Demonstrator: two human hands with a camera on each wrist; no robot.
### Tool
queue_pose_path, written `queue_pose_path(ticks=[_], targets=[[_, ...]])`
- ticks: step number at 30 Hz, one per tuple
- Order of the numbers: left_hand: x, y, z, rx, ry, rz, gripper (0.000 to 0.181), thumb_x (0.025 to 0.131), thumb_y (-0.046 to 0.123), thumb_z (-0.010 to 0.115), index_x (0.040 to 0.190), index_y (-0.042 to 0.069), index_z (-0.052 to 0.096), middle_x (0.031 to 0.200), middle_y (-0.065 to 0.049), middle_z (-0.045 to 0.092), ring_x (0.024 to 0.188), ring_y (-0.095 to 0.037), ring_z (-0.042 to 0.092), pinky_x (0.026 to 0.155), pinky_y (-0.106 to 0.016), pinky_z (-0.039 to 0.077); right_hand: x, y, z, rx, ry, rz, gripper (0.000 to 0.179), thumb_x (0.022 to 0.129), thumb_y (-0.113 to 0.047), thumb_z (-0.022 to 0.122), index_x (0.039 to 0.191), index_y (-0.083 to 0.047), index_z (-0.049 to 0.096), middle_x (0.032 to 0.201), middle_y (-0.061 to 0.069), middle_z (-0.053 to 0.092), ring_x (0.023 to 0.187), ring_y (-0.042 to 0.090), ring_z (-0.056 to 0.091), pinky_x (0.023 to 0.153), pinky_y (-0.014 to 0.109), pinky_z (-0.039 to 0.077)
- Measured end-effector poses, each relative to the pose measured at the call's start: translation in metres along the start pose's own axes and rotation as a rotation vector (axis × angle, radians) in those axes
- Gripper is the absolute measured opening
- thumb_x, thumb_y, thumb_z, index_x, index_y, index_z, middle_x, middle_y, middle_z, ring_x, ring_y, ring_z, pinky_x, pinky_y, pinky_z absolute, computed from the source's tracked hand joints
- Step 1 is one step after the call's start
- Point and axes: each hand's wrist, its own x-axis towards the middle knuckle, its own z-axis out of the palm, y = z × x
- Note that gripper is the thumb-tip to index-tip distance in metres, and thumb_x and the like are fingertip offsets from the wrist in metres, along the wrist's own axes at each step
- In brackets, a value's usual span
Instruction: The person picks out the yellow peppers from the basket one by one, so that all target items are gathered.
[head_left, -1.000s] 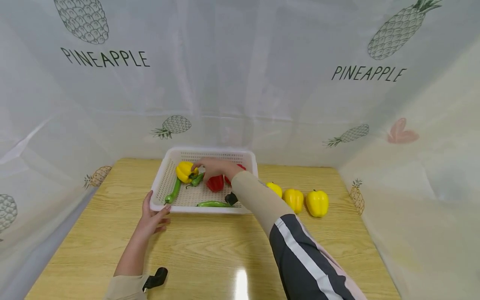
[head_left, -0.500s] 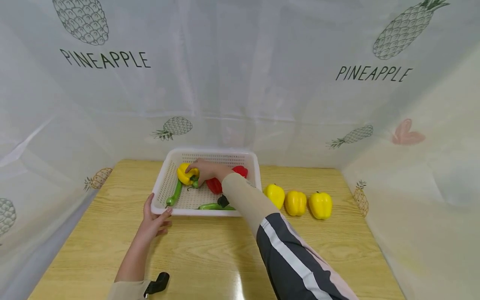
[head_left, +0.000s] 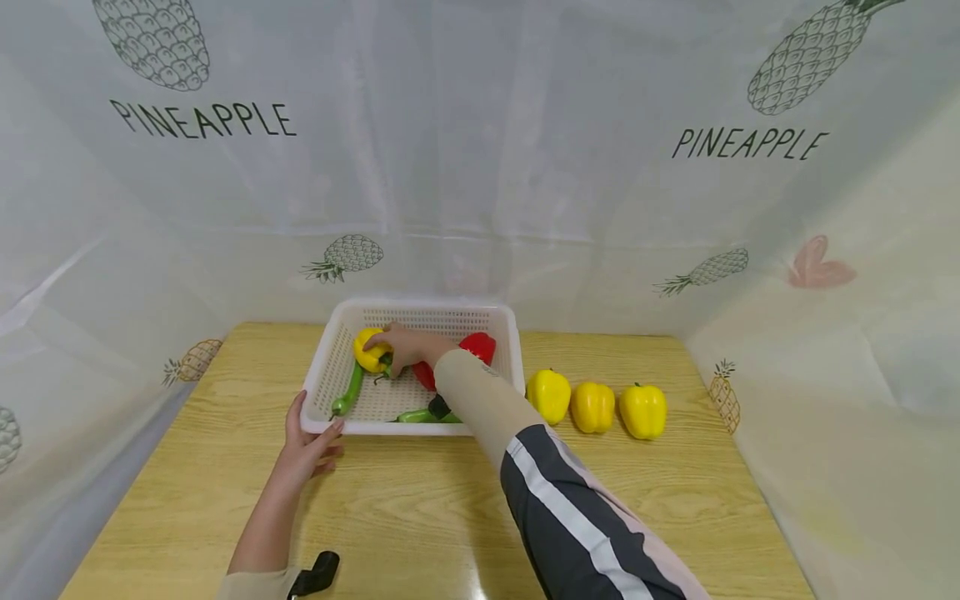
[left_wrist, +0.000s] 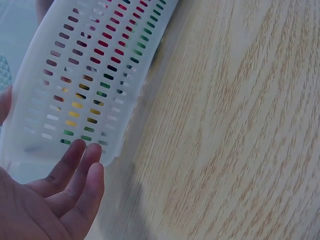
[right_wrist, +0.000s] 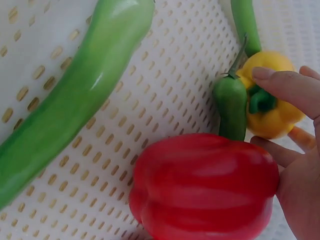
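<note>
A white perforated basket [head_left: 420, 428] sits toward the back of the table. At its front left corner rests my left hand [head_left: 300, 450], thumb by the left wall and fingers at the front wall. Inside the basket, my right hand [head_left: 408, 343] grips a yellow bell pepper [right_wrist: 277, 117] with fingers on either side. A small green pepper [right_wrist: 232, 102] lies against it. Close under the right palm is a red bell pepper [right_wrist: 205, 185]. A second red bell pepper [head_left: 480, 346] shows beyond the right sleeve. Long green peppers lie at the left [head_left: 348, 392] and front [head_left: 420, 416].
Three yellow bell peppers stand in a row right of the basket: a near one [head_left: 549, 396], a middle one [head_left: 592, 407] and an outer one [head_left: 642, 411]. A pineapple-print curtain [head_left: 450, 183] encloses the back and sides of the wooden table [head_left: 405, 500].
My right hand has moved slightly left and its fingers have settled around the yellow bell pepper in the basket. The right arm swung left, uncovering more of the row. My left hand has stayed at the corner.
</note>
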Motion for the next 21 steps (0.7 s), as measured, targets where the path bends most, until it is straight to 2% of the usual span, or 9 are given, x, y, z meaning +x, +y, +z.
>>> queue_pose_path(ticks=[13,21], targets=[[-0.002,-0.002,0.002,-0.01,-0.007,-0.016,0.091,0.101,0.033,0.055,0.15,0.04,-0.02,0.146,-0.026,0.039,0.084,-0.022,0.064,0.07,-0.038,0.054,-0.001,0.005,0.007,0.072,0.047,-0.031,0.065,0.079,-0.004,0.08,0.133,-0.029,0.054,0.143,0.005,0.035,0.114,0.016,0.041,0.091,0.026,0.042],[0.002,-0.004,0.0,-0.012,-0.002,-0.022,0.091,0.1,0.036,0.056,0.15,0.041,-0.02,0.145,-0.025,0.04,0.083,-0.021,0.065,0.069,-0.037,0.054,-0.001,0.01,0.004,0.047,0.069,-0.122,0.062,0.081,-0.006,0.08,0.134,-0.022,0.053,0.143,0.004,0.04,0.12,0.015,0.04,0.095,0.021,0.039]])
